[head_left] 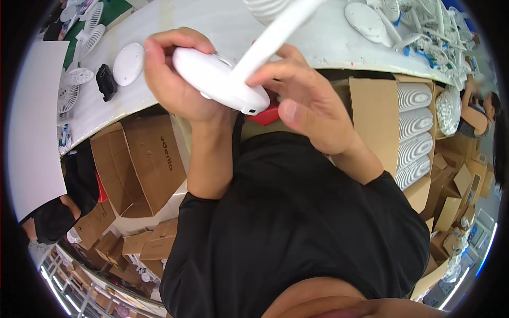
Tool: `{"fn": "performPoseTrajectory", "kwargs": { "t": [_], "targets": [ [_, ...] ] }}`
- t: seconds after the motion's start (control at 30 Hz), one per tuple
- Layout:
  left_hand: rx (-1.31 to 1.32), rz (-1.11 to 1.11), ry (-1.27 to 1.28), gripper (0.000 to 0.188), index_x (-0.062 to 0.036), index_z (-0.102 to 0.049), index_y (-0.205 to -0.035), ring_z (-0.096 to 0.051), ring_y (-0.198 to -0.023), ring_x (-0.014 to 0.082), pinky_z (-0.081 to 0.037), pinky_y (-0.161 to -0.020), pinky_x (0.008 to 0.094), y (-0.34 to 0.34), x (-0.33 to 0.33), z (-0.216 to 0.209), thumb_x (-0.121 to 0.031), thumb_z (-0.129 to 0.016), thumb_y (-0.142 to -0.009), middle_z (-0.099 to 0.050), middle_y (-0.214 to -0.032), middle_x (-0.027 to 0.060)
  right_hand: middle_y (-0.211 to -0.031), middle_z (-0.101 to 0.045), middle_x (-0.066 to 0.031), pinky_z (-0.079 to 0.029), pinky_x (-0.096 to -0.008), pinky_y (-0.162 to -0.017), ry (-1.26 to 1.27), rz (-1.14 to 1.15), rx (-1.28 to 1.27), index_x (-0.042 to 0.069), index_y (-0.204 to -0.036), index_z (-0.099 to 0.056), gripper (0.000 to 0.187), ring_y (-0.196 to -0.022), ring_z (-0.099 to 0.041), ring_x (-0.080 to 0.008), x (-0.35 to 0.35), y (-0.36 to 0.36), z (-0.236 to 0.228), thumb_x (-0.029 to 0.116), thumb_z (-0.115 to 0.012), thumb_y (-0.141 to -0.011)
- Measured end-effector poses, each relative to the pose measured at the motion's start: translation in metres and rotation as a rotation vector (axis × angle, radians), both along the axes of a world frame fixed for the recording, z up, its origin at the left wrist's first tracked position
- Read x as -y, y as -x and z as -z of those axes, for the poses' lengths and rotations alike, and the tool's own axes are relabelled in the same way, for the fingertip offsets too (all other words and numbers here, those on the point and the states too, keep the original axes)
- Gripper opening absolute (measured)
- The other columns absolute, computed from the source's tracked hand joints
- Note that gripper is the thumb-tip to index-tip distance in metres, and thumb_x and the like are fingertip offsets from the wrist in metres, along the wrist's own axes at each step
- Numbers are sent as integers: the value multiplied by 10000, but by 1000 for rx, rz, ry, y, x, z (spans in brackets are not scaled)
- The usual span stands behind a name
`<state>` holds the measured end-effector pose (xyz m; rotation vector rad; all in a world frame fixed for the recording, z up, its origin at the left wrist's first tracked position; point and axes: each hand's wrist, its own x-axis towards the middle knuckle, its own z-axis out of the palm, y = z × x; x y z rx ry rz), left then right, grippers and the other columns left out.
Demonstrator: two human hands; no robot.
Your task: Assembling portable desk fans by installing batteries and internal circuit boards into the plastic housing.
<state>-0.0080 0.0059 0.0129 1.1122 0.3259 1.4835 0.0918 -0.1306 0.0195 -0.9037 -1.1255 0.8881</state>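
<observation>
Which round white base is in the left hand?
The base under the slanting white pole, gripped by the left hand; the left disc beside that hand and the upper-right disc lie on the table.

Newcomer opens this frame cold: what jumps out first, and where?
Probably the white fan at top centre, its rounded base cupped in the left hand, with the right hand's fingers at the stem. Next, the open carton at right, holding rows of white ribbed parts. Then the jumble of white fan parts on the table, upper right.
</observation>
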Motion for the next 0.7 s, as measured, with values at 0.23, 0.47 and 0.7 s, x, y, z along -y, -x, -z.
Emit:
{"fn": "performPoseTrajectory", "kwargs": {
  "t": [0.23, 0.47, 0.7],
  "targets": [
    [-39, -32, -328, 409, -60, -519, -852, -420, -454, 138, -362, -489, 222, 6, 4, -25, -324, -276, -1049, -517, -517, 59, -1326, -493, -137, -380, -304, -1009, 234, -111, -114, 25, -1444, -446, 596, -1165, -487, -216, -6, 10, -30, 102, -660, -892],
    [-97, -15, -428, 396, -52, -519, -847, -431, -482, 123, -358, -501, 221, 20, 9, -23, -306, -290, -1048, -531, -552, 61, -1440, -411, -166, -379, -296, -1014, 221, -290, -278, 21, -1479, -397, 609, -1216, -447, -209, -13, 12, -19, 58, -628, -918],
    [-36, -119, 93, 359, -58, -511, -800, -420, -502, 112, -348, -506, 219, 12, 2, -18, -279, -361, -1039, -530, -566, 56, -1461, -417, -198, -326, -349, -1104, -75, -246, -346, 50, -1532, -293, 779, -1325, -419, -264, -23, 28, 30, 57, -687, -861]
  ]
}}
